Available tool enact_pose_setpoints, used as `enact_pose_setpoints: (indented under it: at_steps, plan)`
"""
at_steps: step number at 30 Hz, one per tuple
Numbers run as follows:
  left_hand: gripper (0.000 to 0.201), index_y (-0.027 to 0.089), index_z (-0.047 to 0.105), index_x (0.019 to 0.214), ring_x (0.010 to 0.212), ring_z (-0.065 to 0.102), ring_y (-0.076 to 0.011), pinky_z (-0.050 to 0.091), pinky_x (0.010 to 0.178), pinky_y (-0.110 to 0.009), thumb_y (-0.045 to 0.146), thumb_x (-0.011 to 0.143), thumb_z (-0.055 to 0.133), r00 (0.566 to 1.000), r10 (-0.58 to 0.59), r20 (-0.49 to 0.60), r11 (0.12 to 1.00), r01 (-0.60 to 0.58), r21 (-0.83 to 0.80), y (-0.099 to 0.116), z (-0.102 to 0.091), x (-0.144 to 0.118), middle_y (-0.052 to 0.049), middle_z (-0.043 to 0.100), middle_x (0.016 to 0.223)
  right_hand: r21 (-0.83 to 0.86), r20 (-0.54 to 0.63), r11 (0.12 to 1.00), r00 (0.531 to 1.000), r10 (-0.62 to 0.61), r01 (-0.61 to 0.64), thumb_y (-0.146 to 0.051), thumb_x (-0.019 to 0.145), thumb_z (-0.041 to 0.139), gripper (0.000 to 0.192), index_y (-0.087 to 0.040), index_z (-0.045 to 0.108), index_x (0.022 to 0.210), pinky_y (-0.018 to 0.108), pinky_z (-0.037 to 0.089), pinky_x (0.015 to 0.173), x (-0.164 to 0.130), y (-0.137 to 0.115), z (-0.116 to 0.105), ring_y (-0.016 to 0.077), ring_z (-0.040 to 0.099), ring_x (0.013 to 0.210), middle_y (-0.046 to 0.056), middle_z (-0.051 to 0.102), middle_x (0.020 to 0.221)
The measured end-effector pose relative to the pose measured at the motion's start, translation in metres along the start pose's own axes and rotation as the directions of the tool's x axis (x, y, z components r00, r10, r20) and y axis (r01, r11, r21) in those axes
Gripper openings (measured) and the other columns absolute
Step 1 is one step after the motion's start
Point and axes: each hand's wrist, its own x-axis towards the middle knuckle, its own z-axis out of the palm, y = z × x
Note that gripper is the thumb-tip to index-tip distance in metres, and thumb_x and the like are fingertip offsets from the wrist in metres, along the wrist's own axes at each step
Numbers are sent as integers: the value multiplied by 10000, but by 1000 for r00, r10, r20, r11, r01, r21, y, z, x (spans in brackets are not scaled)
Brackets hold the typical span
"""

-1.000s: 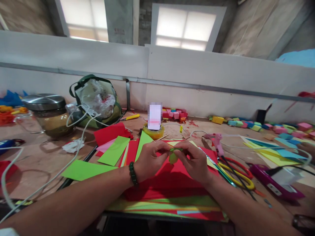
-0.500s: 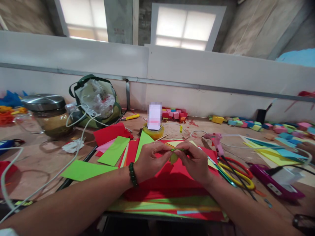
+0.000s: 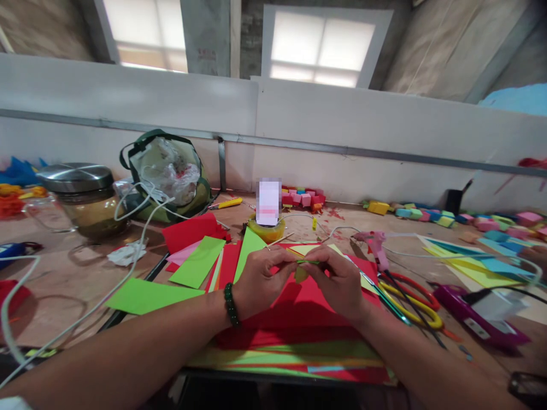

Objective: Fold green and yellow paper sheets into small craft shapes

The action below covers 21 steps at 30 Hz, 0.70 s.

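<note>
Between my two hands is a small piece of folded green paper (image 3: 301,274), pinched at its upper edge by fingers and thumbs. My left hand (image 3: 265,274), with a dark bead bracelet (image 3: 231,304) at the wrist, is closed on its left side. On the opposite side my right hand (image 3: 337,279) is closed on the same piece. The fingers cover much of it, so its full shape is hidden. Below both hands lies a stack of red paper (image 3: 294,313), with green and orange sheets showing at the front edge.
Green paper strips (image 3: 154,296) lie left, near a glass jar (image 3: 83,199) and a bag (image 3: 166,176). A phone (image 3: 268,204) stands behind my hands. At right are scissors (image 3: 427,319), a pink glue gun (image 3: 378,250), a purple power strip (image 3: 481,319) and small paper cubes (image 3: 444,219).
The green paper has tilted slightly between my fingertips, and less of it shows. Both hands stay in nearly the same place.
</note>
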Motion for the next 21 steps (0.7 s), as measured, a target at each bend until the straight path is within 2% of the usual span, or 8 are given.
enact_pose_setpoints:
  at_steps: [10, 16, 21]
  plan:
    - [111, 165, 705, 850, 656, 625, -119, 480, 626, -218, 130, 827, 602, 1000, -10, -9, 1000, 10, 23, 2, -1, 1, -25, 707, 732, -2, 28, 1000, 999, 23, -22, -195, 851, 621, 37, -189, 612, 815, 210, 377, 444, -1, 3, -1, 71, 457, 483, -19, 549, 666]
    - [97, 150, 696, 822, 666, 619, -119, 476, 653, -224, 131, 834, 601, 1000, 0, 14, 1000, 0, 13, -1, -1, 0, -32, 706, 735, -4, 74, 1000, 997, -13, 14, -185, 868, 586, 14, -190, 597, 861, 214, 396, 475, -2, 1, -3, 86, 485, 547, -1, 556, 708]
    - [117, 139, 684, 791, 646, 595, -114, 457, 636, -212, 115, 839, 580, 1000, -18, 17, 1000, 18, 23, 1, -1, 1, -31, 688, 702, -12, 94, 1000, 995, 17, -16, -176, 914, 502, 100, -193, 600, 902, 210, 386, 454, -3, 0, -4, 68, 480, 503, -5, 553, 726]
